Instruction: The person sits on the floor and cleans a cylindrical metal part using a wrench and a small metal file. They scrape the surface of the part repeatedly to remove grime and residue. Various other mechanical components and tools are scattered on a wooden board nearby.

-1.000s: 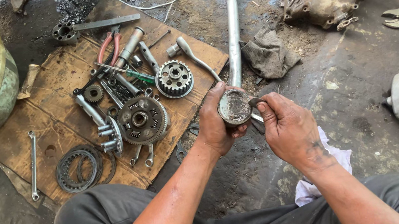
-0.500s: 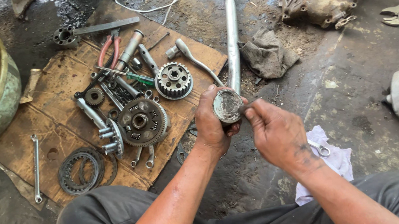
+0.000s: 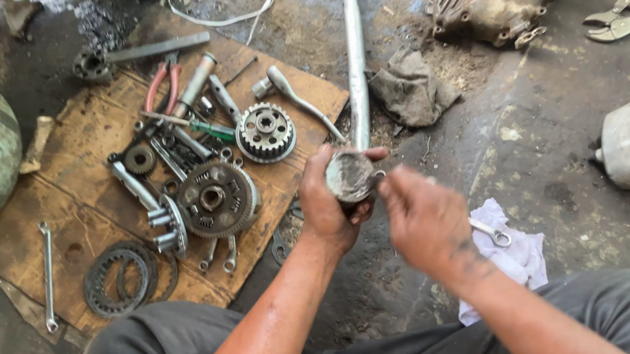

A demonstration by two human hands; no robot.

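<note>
Both hands risen slightly since earlier frames, round metal part (image 3: 349, 176) tilted more toward camera. Left hand (image 3: 328, 204) grasps part above floor, right of cardboard sheet (image 3: 83, 203). Right hand (image 3: 424, 219) fingertips touch part's right edge; grip unclear.

Since 1 second ago the left hand (image 3: 332, 203) has lifted the round grey metal part (image 3: 349, 176) a little higher and farther out, so that it now sits against the lower end of the long metal rod (image 3: 354, 50). The right hand (image 3: 426, 219) has let go of the part's right side and now hovers just beside it, its back to the camera. A small spanner (image 3: 491, 232) on the white cloth (image 3: 516, 256), hidden under that hand before, now shows.
</note>
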